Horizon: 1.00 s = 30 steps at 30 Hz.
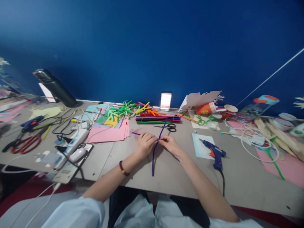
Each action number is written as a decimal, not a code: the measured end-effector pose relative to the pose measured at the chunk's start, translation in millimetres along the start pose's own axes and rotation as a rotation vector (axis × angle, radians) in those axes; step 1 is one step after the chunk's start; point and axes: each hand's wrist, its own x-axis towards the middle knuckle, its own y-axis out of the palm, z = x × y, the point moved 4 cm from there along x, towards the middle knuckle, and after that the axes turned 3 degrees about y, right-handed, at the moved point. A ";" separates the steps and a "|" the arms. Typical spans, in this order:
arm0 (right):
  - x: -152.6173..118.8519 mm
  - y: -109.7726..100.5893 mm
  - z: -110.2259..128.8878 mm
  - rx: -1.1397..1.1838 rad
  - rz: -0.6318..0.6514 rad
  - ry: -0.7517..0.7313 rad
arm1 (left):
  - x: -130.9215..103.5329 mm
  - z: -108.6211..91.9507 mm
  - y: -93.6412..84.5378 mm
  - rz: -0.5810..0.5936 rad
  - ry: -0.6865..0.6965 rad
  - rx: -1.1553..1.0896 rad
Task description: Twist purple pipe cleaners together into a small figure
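Purple pipe cleaners (153,161) are between my two hands above the table. One runs upright through the spot where my fingertips meet, and the end of another sticks out past my left knuckles. My left hand (145,145) is closed, pinching the purple pipe cleaners from the left. From the right, my right hand (169,144) pinches them with thumb and forefinger, close against the left fingertips. The crossing point itself is mostly hidden by my fingers. Just beyond my hands lie black-handled scissors (171,127) and a bundle of coloured pipe cleaners (156,119).
A blue glue gun (215,152) lies on a light blue card at right. Pink paper (106,133), a power strip (71,148) and a phone with a white mouse (78,154) lie at left. Twisted green pipe cleaners (121,110) and a lit phone (165,100) are behind.
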 end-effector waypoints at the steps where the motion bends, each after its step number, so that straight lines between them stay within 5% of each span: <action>1: 0.5 -0.3 0.1 -0.007 -0.012 -0.013 | -0.1 -0.6 -2.4 -0.030 -0.015 0.003; 6: 1.3 -3.9 2.1 -0.029 -0.084 -0.082 | -2.5 -5.1 -13.6 -0.135 -0.039 -0.021; 13: 2.2 -6.9 1.6 0.031 -0.140 -0.070 | -3.4 2.9 13.8 0.281 -0.327 -0.423; 17: 1.6 -9.4 0.2 0.073 -0.167 -0.012 | -6.8 3.5 25.7 0.402 -0.494 -0.675; 30: 8.0 -22.3 -9.5 0.193 -0.333 0.043 | -6.7 3.0 21.8 0.409 -0.439 -0.372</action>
